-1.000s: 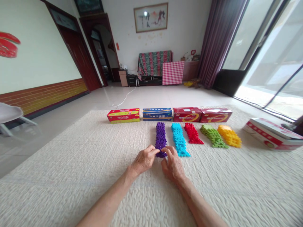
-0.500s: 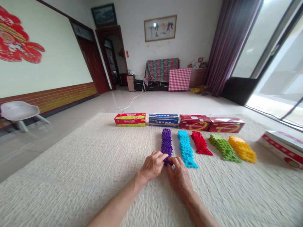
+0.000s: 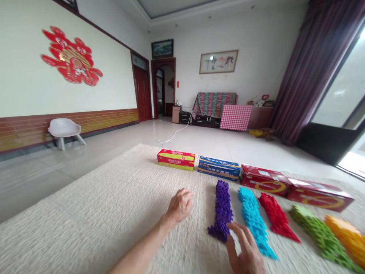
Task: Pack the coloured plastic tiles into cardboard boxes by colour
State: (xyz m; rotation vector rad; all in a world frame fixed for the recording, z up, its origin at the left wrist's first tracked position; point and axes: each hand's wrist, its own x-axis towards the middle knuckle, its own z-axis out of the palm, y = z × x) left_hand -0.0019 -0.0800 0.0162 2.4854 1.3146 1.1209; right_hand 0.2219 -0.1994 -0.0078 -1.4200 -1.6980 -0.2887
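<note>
A row of purple interlocking pieces lies on the cream quilted mat. My left hand is to its left, above the mat, with its fingers curled in and nothing visible in them. My right hand is at the near end of the purple row, fingers apart, its fingertips beside the last piece and partly over the cyan row. To the right lie rows of cyan pieces, red pieces, green pieces and yellow pieces.
Behind the rows stand a red and yellow box, a blue box and two dark red boxes on the mat. A white chair stands at the left wall; a white cable runs over the floor.
The view has turned left and up. My left hand has come away from the purple row to the left. My right hand has opened and drawn slightly back from it.
</note>
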